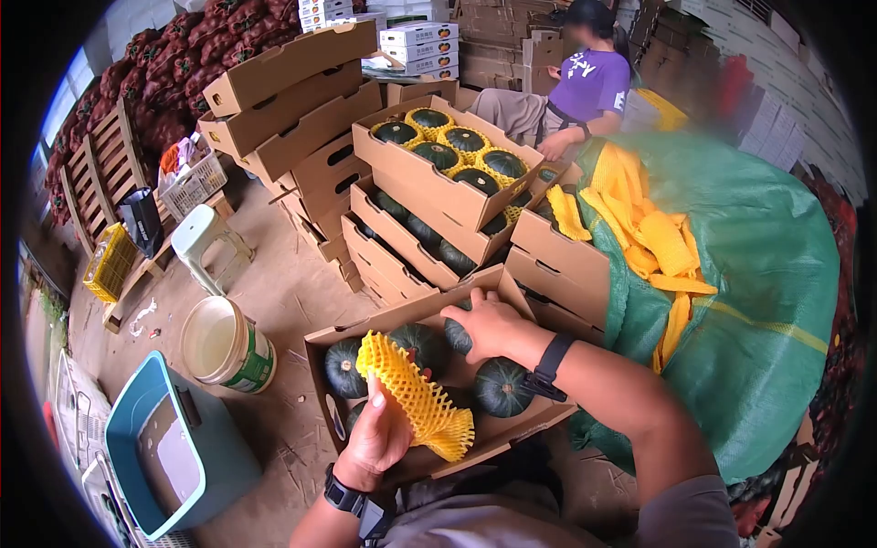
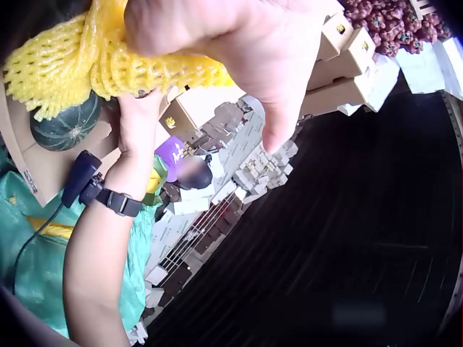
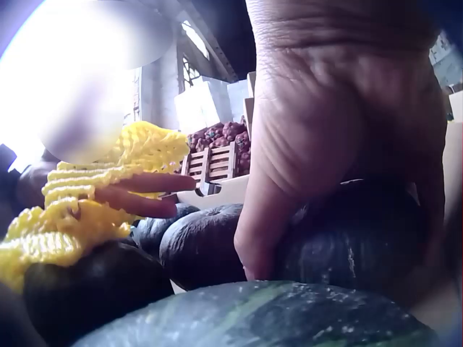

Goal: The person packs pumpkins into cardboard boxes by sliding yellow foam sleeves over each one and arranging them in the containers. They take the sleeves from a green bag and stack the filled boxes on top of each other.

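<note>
In the head view, my left hand (image 1: 379, 437) holds a yellow foam net sleeve (image 1: 422, 402) upright above an open cardboard box (image 1: 329, 411). Fingers of that hand show against the netting in the right wrist view. My right hand (image 1: 498, 327) grips a dark green pumpkin (image 1: 457, 338) at the box's far side, its thumb and fingers spread down around it in the right wrist view. Beside it lie another pumpkin (image 1: 502, 387) and one at the left corner (image 1: 344, 367). The net hides part of the pumpkins below it.
A green sack (image 1: 758, 274) of yellow net sleeves (image 1: 667, 242) stands at right. Behind the box are stacked cartons (image 1: 438, 196) with netted pumpkins on top. A blue tub (image 1: 228, 470), a bucket (image 1: 260, 356) and a stool (image 1: 206, 239) stand left. A person in purple (image 1: 585, 87) sits behind.
</note>
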Demonstrator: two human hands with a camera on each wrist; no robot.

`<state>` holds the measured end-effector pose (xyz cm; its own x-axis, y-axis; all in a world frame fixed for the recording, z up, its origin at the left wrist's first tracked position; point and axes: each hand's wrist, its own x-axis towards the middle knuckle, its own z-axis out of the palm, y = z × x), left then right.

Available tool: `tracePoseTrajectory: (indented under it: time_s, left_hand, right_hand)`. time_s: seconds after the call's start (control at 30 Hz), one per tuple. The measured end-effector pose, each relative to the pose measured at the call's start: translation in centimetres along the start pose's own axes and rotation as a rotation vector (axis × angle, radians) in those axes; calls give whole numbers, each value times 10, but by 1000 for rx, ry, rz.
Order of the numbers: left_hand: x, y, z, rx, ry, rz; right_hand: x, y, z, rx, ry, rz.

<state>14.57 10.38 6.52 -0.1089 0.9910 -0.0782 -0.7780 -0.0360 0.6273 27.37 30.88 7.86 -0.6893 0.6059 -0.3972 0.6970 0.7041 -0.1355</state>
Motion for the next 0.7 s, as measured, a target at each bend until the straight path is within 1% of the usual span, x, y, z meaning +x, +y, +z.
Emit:
tracePoseTrajectory:
  time_s: [0.03,0.07,0.1,0.17,0.23,0.27,0.3,0.33,0.37,0.43,0.47,0.5,0.53,0.57,0.6,0.63,0.67,0.7]
  left_hand:
    - [-1,0,2,-16,40,-17]
    - [-4,1,2,16,38,-36]
    - [-5,3,3,48,34,-50]
    - [-7,3,10,63,73,4]
    - [-1,-1,17,137,32,203]
    - [0,-7,14,287,143,282]
    - [-3,-3,13,217,133,282]
    - [-6,5,15,150,113,283]
    - [-9,11,16,84,85,283]
    - [-21,13,15,-168,-31,136]
    - [-27,10,13,-274,-77,53]
    - [-32,7,12,-378,-127,-29]
    - [-31,0,7,-382,-173,-62]
    - [-33,1,5,-348,-162,-95]
    - [-37,2,1,-316,-148,-127]
    - [-40,2,-1,-285,-131,-158]
    - [-40,7,5,-291,-178,-143]
    - [-37,14,11,-206,-144,-90]
  right_hand:
    - [4,4,-9,79,-57,-43]
    - [6,11,-10,267,-113,-42]
    - [-3,3,-15,490,32,-71]
    - [-41,-24,-12,927,298,-138]
    - [-63,-51,16,1035,629,-394]
    - [-96,-71,5,1078,626,-424]
    - [-123,-86,-4,1121,629,-452]
    - [-127,-76,3,1104,674,-539]
    - [-123,-56,19,1171,657,-530]
    - [-103,-51,27,1746,422,-224]
    - [-95,-52,30,1805,219,-257]
    - [-90,-53,36,1973,-148,-249]
    - [-85,-51,51,2089,-397,-316]
    - [-84,-50,63,2186,-662,-379]
    - [-89,-57,42,2155,-658,-521]
    - [-85,-50,39,2160,-574,-512]
    - [-82,-39,39,2164,-492,-504]
    - [-78,-33,37,2166,-408,-497]
